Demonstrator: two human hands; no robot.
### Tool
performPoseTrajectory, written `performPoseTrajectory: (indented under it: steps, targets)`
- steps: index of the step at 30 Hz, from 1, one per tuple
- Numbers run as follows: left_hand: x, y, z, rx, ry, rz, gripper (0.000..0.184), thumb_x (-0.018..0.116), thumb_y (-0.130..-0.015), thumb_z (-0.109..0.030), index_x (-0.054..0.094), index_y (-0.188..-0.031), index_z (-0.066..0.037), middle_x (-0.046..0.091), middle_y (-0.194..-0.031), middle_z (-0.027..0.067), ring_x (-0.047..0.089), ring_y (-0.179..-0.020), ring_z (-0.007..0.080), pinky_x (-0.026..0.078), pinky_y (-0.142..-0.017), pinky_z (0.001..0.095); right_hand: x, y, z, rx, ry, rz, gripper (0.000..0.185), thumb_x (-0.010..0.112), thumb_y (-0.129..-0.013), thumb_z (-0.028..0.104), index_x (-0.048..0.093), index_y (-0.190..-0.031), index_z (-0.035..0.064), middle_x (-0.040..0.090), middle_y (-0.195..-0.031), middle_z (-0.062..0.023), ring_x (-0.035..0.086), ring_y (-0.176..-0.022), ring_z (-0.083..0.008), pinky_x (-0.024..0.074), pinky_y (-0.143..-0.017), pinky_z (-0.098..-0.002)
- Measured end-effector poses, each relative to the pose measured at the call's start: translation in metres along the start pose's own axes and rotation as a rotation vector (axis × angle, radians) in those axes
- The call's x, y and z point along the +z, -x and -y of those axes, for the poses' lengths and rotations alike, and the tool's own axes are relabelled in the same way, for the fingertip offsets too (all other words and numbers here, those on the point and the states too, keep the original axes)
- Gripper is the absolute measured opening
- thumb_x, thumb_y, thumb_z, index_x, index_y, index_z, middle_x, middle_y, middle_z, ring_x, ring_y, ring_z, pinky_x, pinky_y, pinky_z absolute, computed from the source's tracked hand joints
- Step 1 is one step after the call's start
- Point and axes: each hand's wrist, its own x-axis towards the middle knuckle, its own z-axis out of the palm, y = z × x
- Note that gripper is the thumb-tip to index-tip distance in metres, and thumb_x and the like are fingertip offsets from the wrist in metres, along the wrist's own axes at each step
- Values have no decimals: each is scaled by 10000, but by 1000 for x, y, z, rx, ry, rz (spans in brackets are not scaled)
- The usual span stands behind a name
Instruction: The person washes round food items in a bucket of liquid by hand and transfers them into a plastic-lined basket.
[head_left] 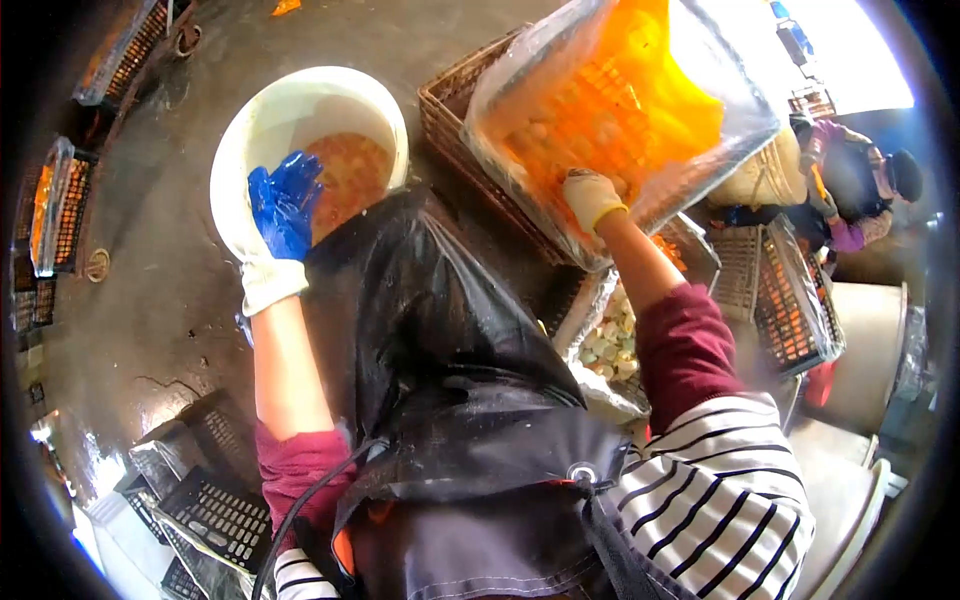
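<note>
My left hand (283, 205) wears a blue rubber glove over a white cuff. It is just inside the white bucket (232, 150), its fingers stretched out and nothing visible in them. Murky reddish-orange liquid with pale pieces (352, 172) fills the bucket's lower part. A white knit glove with a yellow edge covers my right hand (594, 198). Its fingers are curled at the near side of a plastic-lined crate (490, 90), over a bright orange plastic lining (590, 100) with rounded lumps. What the fingers grip, if anything, is hidden.
Below my right forearm stands a lined container of pale, shell-like pieces (612, 340). A co-worker (850, 185) bends at the right beside a black crate (795, 295). More black crates (215, 520) stand at lower left, others along the left edge. The floor (150, 260) looks wet.
</note>
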Motion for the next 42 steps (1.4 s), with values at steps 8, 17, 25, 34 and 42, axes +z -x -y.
performPoseTrajectory:
  steps: [8, 17, 25, 34, 42]
  targets:
    - [24, 8, -4, -75, 84, -28, 426, 346, -974, -274, 485, -1195, 63, 574, -1109, 162, 554, -986, 244, 441, -885, 312, 83, -67, -19, 246, -377, 357, 290, 607, -729, 51, 652, -1015, 58, 596, -1127, -185, 601, -1013, -313, 495, -782, -356]
    - [4, 1, 13, 49, 10, 101, 469, 434, -946, -388, 532, -1177, 8, 612, -1114, 143, 584, -1025, 285, 441, -895, 394, -6, -73, 7, -276, -422, -267, 271, 543, -835, 178, 599, -1054, 29, 619, -1051, -154, 587, -1004, -255, 486, -790, -350]
    - [11, 10, 3, 28, 114, -43, 359, 461, -946, -317, 563, -1101, -10, 627, -1025, 138, 615, -912, 229, 500, -812, 340, -156, -66, 150, -390, -1244, -284, 431, 585, -874, 352, 557, -1220, 97, 635, -986, -38, 579, -879, -125, 449, -755, -243]
    - [29, 15, 5, 272, -3, -93, 332, 486, -910, -167, 504, -1190, 10, 551, -1120, 86, 553, -964, 196, 460, -837, 252, -203, -61, 200, -767, -981, -365, 343, 611, -845, 136, 518, -1151, 11, 614, -971, -56, 592, -835, -158, 477, -741, -253]
    - [33, 27, -8, 299, 18, -106, 313, 486, -939, -267, 548, -1123, -22, 596, -949, 51, 543, -823, 108, 455, -717, 230, -178, -109, 232, -862, -1038, -390, 127, 553, -849, 93, 575, -964, 45, 609, -881, -60, 586, -838, -171, 485, -675, -296]
